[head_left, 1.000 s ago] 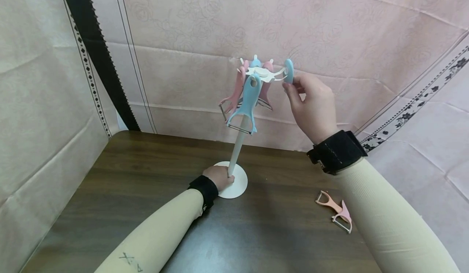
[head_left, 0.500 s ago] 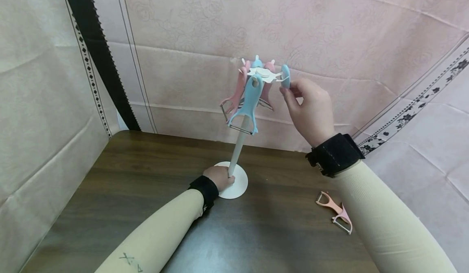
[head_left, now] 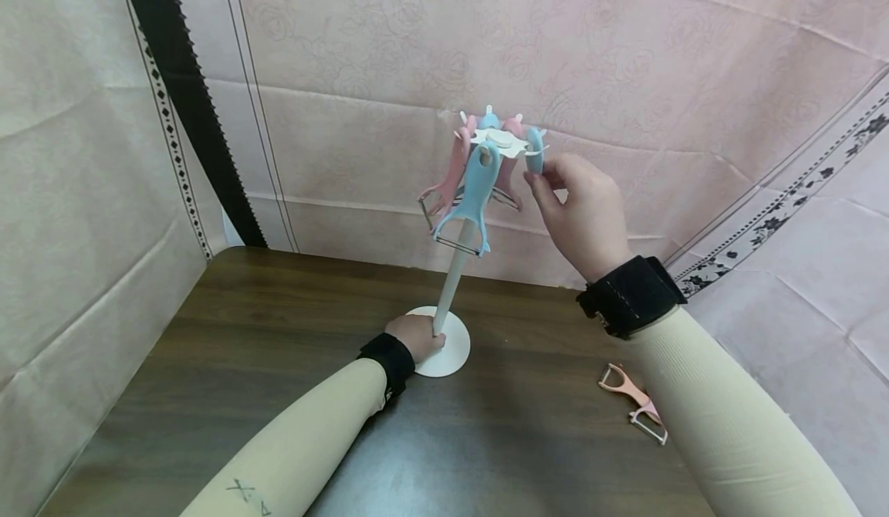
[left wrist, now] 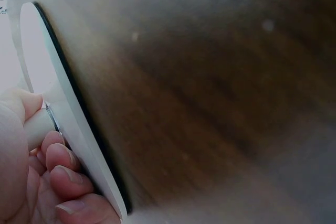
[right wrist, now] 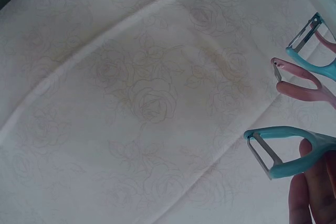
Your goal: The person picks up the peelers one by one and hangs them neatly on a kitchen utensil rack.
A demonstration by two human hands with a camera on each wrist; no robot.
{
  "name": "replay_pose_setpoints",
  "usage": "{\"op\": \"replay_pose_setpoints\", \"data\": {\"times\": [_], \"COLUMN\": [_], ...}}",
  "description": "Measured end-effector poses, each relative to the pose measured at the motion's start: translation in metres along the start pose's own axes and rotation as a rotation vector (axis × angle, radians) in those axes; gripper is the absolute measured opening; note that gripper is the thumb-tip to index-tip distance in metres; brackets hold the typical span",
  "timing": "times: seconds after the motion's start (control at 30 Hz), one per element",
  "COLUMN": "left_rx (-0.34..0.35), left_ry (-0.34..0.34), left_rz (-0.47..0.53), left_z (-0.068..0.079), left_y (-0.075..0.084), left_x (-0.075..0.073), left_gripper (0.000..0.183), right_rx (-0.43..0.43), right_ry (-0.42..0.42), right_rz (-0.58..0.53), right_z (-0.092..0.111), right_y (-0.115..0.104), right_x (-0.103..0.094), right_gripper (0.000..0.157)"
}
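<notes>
My left hand (head_left: 415, 336) grips the foot of the white pole (head_left: 453, 278), just above its round base (left wrist: 79, 124); the left wrist view shows fingers curled round it. High on the right, my right hand (head_left: 586, 210) pinches a light blue peeler (head_left: 535, 151) by its handle. The peeler's top is at a hook of the white rack (head_left: 498, 142), with the hook tip showing on its outer side. In the right wrist view the blue peeler's blade end (right wrist: 286, 169) points away from the fingers. Another blue peeler (head_left: 476, 185) and several pink peelers (head_left: 454, 163) hang around the rack.
On the brown table (head_left: 278, 363), right of the stand, lie an orange peeler (head_left: 630, 387) and a pink peeler (head_left: 647, 417), partly covered by the right sleeve. Pale floral cloth (head_left: 347, 62) rises behind the table and at both sides.
My right hand has moved slightly left and down, bringing the blue peeler closer to the rack's middle along the hook. The hook tip now shows outside it. My left hand stays put.
</notes>
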State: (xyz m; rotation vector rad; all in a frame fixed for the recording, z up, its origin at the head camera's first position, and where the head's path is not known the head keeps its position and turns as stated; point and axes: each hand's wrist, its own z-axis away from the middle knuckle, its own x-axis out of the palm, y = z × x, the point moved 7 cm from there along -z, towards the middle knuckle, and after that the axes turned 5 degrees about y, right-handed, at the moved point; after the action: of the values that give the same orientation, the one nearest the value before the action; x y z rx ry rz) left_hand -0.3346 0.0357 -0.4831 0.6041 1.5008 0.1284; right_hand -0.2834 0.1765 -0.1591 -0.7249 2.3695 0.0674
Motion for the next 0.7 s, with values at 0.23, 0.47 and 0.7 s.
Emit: {"op": "replay_pose_setpoints", "data": {"times": [0.23, 0.47, 0.7], "left_rx": [-0.008, -0.005, 0.001], "left_ry": [-0.009, 0.004, 0.010], "left_rz": [0.001, 0.007, 0.007], "left_z": [-0.0018, -0.0017, -0.0031], "left_y": [-0.0013, -0.0007, -0.0022], "left_x": [0.0045, 0.0035, 0.0045], "left_gripper": [0.024, 0.024, 0.023], "right_rx": [0.010, 0.009, 0.000], "right_ry": [-0.019, -0.014, -0.017], "right_rz": [-0.020, -0.049, -0.061], "right_z": [0.0025, 0.0050, 0.0075], "right_y": [0.0010, 0.0042, 0.0007], "right_x": [0.0018, -0.0007, -0.0015], "right_gripper": [0.019, 0.015, 0.013]}}
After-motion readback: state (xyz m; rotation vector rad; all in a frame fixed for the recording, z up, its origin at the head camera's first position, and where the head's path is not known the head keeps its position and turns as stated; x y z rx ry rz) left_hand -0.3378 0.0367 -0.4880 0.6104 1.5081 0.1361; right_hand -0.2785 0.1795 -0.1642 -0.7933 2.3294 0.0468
